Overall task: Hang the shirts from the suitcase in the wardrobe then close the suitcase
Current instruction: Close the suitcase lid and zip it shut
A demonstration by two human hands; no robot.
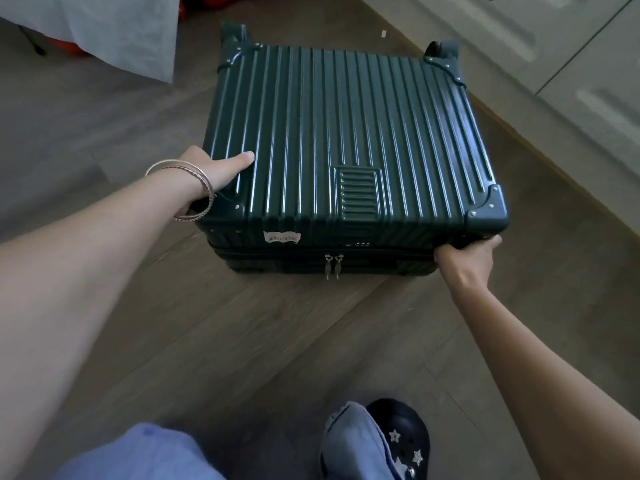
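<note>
Dark green ribbed suitcase (pixel 349 143) lying zipped on grey wood-plank floor (pixel 214 341), left hand (pixel 216 169) gripping its near-left corner, right hand (pixel 465 258) clutching the near-right corner, pale wardrobe doors (pixel 568 46) beyond.

Home bedroom, wood floor (pixel 242 341), panelled wardrobe doors (pixel 554 39)

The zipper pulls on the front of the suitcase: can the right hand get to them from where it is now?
Probably yes. The zipper pulls hang exposed on the near side, with nothing in front, but the right hand must first release the suitcase corner.
</note>
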